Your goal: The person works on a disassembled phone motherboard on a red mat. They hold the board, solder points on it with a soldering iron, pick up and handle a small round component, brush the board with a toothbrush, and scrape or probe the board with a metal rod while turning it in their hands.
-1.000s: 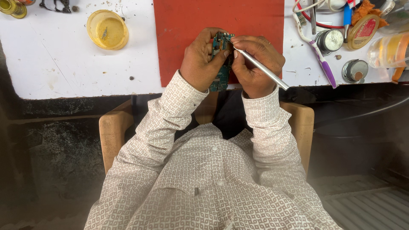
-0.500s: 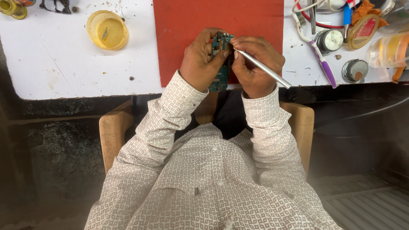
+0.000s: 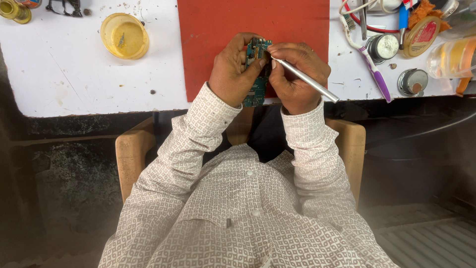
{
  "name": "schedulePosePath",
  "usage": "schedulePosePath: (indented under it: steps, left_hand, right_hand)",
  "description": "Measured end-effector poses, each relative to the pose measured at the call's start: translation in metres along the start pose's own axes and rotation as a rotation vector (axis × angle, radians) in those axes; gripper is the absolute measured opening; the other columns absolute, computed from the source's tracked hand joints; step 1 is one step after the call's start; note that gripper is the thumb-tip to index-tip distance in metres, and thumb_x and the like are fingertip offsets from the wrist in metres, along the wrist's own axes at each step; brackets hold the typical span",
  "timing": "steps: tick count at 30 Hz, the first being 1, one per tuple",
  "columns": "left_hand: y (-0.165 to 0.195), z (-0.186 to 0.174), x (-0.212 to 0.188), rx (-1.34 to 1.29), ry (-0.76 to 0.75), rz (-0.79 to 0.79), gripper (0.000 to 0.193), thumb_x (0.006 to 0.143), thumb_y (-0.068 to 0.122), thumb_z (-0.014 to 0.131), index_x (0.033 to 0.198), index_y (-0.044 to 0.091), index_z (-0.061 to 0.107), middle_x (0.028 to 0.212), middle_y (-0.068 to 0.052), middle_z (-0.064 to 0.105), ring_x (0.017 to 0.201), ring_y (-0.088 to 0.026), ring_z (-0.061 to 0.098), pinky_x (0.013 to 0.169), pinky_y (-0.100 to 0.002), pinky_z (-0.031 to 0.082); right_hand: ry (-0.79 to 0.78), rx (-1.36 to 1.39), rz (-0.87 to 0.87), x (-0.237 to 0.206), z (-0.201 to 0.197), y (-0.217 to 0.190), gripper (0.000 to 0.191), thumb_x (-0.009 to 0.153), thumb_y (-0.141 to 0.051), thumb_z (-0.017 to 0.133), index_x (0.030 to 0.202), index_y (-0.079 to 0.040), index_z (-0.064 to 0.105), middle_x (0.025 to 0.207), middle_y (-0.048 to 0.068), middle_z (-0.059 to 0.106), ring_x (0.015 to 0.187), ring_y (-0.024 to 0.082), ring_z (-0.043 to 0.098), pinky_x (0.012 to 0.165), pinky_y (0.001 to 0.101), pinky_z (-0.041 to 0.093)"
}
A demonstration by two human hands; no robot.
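Note:
My left hand (image 3: 233,69) grips a small green circuit board (image 3: 257,79), holding it upright over the near edge of a red mat (image 3: 218,30). My right hand (image 3: 297,74) pinches a thin silver metal tool (image 3: 305,79) like a pen; its tip rests at the board's upper part and its shaft slants down to the right. Both hands press close together around the board, so most of its face is hidden by fingers.
A white worktop (image 3: 64,74) carries a round yellow lid (image 3: 124,35) at the left. At the right lie a purple toothbrush (image 3: 369,62), round tins (image 3: 412,82), a clear yellow-banded jar (image 3: 453,57) and cables. I sit in a wooden chair (image 3: 130,154).

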State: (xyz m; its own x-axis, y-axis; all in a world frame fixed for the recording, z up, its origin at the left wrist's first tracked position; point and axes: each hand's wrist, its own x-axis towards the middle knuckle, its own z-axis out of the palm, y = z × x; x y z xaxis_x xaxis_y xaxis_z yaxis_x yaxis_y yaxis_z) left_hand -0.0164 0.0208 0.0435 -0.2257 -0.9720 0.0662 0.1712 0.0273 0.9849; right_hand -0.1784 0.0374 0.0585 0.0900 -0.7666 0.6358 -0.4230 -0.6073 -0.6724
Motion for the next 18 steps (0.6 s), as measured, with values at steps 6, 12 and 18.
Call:
schedulePosePath:
  steps: [6,12,18]
  left_hand:
    - [0.0007,0.0003,-0.0005,-0.004,0.006,-0.029,0.027,0.097,-0.005,0.064,0.122,-0.001,0.055,0.100,-0.009,0.073,0.091,-0.013,0.076,0.080,-0.026,0.067]
    - [0.0006,0.0003,-0.0010,0.008,0.006,-0.015,0.027,0.098,-0.005,0.065,0.123,-0.001,0.055,0.100,-0.009,0.073,0.092,-0.013,0.076,0.081,-0.026,0.067]
    - [0.0010,0.0003,-0.0010,0.053,0.020,-0.028,0.029,0.097,-0.004,0.065,0.124,-0.001,0.054,0.099,-0.009,0.074,0.090,-0.013,0.077,0.079,-0.025,0.066]
  right_hand:
    - [0.001,0.034,0.063,0.0000,-0.0001,-0.0001,0.008,0.098,0.001,0.070,0.107,0.000,0.071,0.107,0.015,0.076,0.096,0.021,0.078,0.082,0.0299,0.067]
    - [0.019,-0.040,0.001,0.0012,0.0014,-0.0015,0.007,0.097,-0.001,0.071,0.104,-0.001,0.071,0.104,0.014,0.076,0.091,0.021,0.077,0.077,0.0291,0.066]
    - [0.006,-0.120,-0.090,0.0046,0.0027,-0.0010,0.006,0.099,-0.007,0.072,0.104,-0.003,0.071,0.104,0.012,0.077,0.093,0.022,0.077,0.081,0.0323,0.064]
